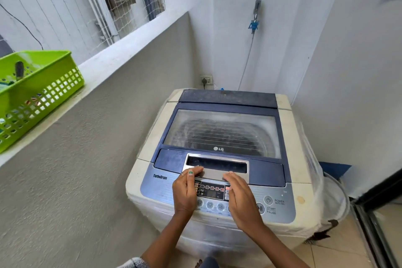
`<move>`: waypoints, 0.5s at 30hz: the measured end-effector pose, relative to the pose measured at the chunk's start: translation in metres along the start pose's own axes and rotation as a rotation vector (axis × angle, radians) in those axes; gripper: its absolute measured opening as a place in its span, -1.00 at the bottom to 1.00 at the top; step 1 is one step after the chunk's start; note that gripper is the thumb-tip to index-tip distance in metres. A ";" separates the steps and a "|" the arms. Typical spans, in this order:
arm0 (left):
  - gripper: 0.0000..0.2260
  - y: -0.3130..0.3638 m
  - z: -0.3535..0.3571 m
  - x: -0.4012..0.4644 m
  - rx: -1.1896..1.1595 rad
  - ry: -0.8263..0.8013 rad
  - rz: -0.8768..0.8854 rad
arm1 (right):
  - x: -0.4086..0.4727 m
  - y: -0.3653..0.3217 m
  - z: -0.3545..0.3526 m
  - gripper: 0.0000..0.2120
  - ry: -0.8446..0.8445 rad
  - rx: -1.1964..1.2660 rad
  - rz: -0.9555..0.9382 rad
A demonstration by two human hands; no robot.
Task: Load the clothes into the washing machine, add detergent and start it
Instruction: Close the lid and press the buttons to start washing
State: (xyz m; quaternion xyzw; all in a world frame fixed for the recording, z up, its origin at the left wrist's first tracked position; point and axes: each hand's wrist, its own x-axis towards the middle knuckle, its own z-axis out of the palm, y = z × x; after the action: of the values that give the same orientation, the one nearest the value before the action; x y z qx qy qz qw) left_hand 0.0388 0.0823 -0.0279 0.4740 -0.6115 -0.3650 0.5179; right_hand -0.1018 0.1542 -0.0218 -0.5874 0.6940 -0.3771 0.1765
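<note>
A white and blue top-loading washing machine (217,159) stands in the corner with its glass lid (224,130) down. Through the glass the drum shows dimly. Both my hands lie over the control panel (212,191). My left hand (185,191) reaches forward with its fingertips on the left end of the silver lid handle (217,166). My right hand (241,198) has its fingertips on the handle's right part. The fingers of both look mostly straight, pressing on the handle's lower edge. No clothes or detergent bottle can be made out.
A green plastic basket (37,93) with things inside sits on the white ledge (134,35) at the left. A grey wall runs along the left. A water tap and hose (253,26) and a socket (206,80) are behind the machine. A dark door frame (374,213) is at the right.
</note>
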 end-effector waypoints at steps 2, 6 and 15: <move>-0.58 0.003 -0.001 -0.002 0.059 -0.022 0.036 | -0.002 0.000 -0.003 -0.54 -0.044 -0.042 -0.008; -0.60 0.004 -0.003 -0.010 0.215 -0.114 0.107 | -0.011 0.001 -0.009 -0.55 -0.020 -0.121 -0.015; -0.52 0.005 -0.003 -0.035 0.460 -0.238 0.186 | -0.029 0.005 -0.028 -0.51 -0.005 -0.195 0.014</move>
State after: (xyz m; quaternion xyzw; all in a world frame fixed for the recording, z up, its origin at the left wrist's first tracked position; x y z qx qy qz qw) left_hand 0.0410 0.1169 -0.0326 0.4747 -0.7757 -0.2207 0.3526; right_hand -0.1170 0.1905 -0.0130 -0.5980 0.7310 -0.3050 0.1229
